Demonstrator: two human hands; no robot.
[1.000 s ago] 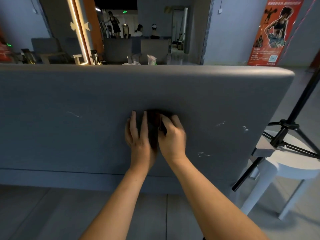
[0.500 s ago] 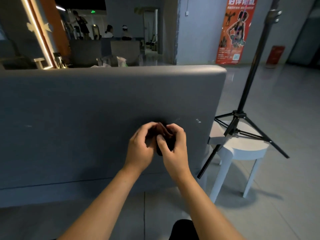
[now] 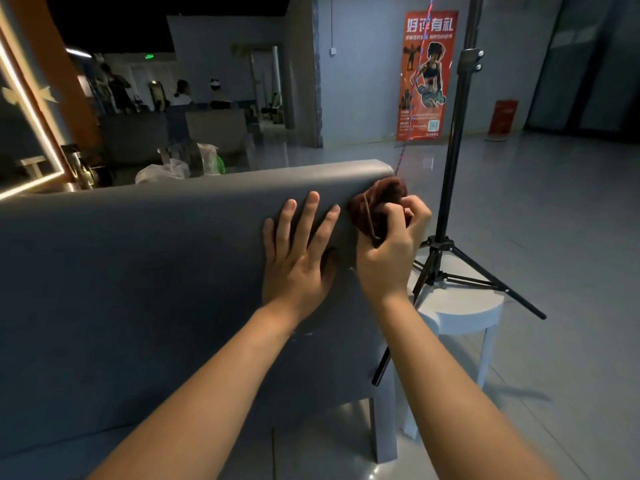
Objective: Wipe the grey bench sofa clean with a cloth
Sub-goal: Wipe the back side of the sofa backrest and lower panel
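Single head cam: wide-angle, worn on the person's head, facing forward and down.
Close range. Both forearms enter from the bottom edge. The left grip (image 3: 298, 258) and right grip (image 3: 391, 251) sit at mid-frame, with the cloth (image 3: 377, 202) in the right one. The view faces the broad grey side of the bench (image 3: 138, 271) near its right end. That side fills the left and centre, and its top edge runs tilted, rising to the right. The tripod (image 3: 450, 168) and white stool (image 3: 464, 306) stand just right of the bench, near the lens. Open floor (image 3: 554, 220) lies beyond them. Over the top edge the far field shows a poster (image 3: 427, 74) on the back wall and people at back left.
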